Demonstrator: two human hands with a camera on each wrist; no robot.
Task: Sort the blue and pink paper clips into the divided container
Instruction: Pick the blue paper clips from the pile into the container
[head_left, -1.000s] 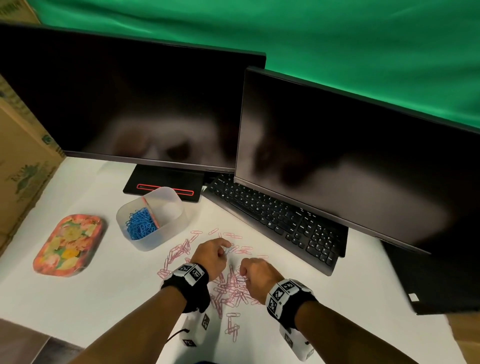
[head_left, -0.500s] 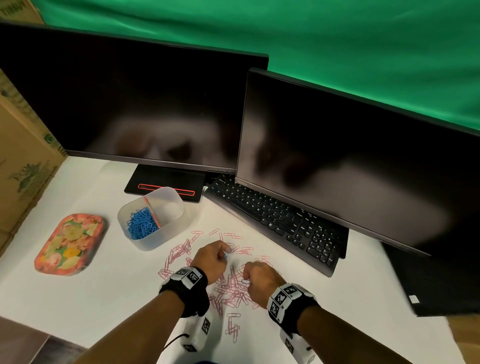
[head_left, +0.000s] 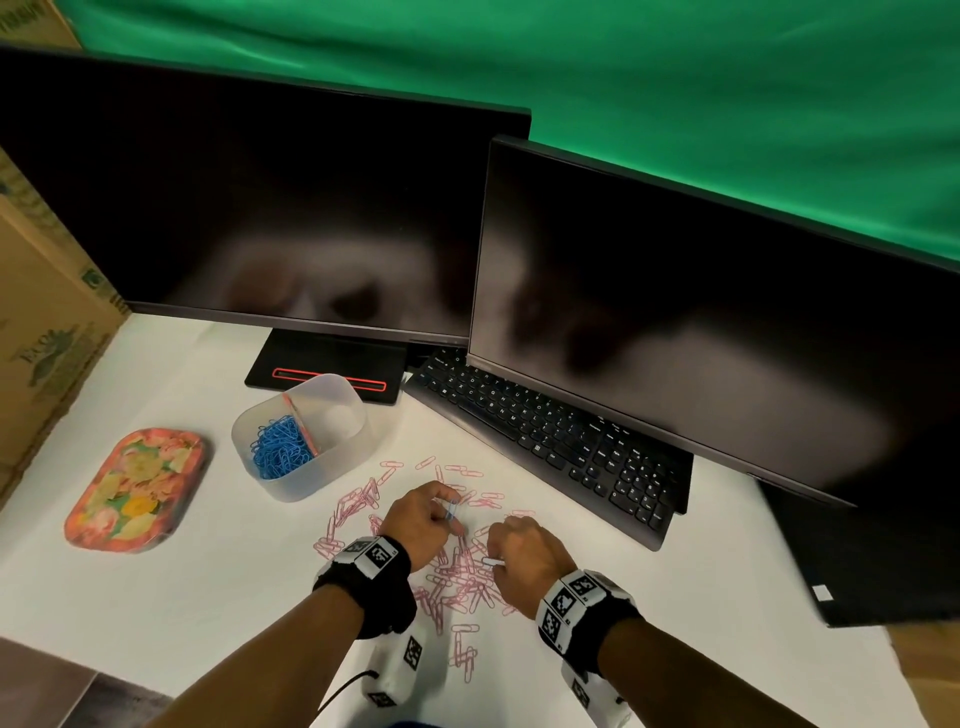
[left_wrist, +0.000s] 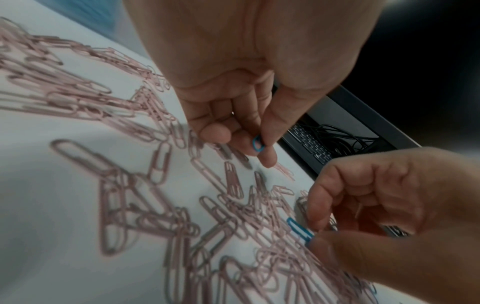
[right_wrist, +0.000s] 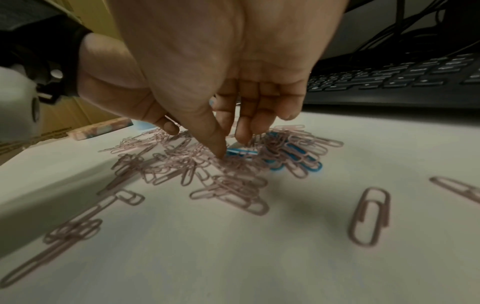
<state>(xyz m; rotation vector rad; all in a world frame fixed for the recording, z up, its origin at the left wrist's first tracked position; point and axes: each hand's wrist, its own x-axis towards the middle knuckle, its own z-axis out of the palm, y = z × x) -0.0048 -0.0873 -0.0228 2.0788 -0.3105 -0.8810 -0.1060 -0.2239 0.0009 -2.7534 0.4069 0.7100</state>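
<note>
1. Two dark monitors (head_left: 270, 208) stand at the back of the white table (head_left: 182, 597), with a black keyboard (head_left: 550, 441) partly under the right one.
2. A floral tray (head_left: 137, 488) lies at the far left of the table, apart from the other items.
3. The divided container (head_left: 332, 467) sits just right of the tray. Its left compartment holds a heap of blue paper clips (head_left: 280, 447); the right compartment shows no clips in the head view.
4. The pink paper clips (head_left: 457, 577) lie scattered on the table in front of the container, thickest between and below your hands. A few blue clips (right_wrist: 298, 156) are mixed into the pile near your right fingers.
5. Your left hand (head_left: 421, 519) hovers over the pile with fingers curled. Thumb and index finger are closed in a pinch on one blue clip (left_wrist: 257, 144), held clear of the table; the other fingers are folded into the palm.
6. Your right hand (head_left: 524, 556) is lowered onto the pile, fingers curled downward. The left wrist view shows its thumb and fingertip closed in a pinch on the end of a second blue clip (left_wrist: 300, 229), which lies low against the pink clips.
</note>
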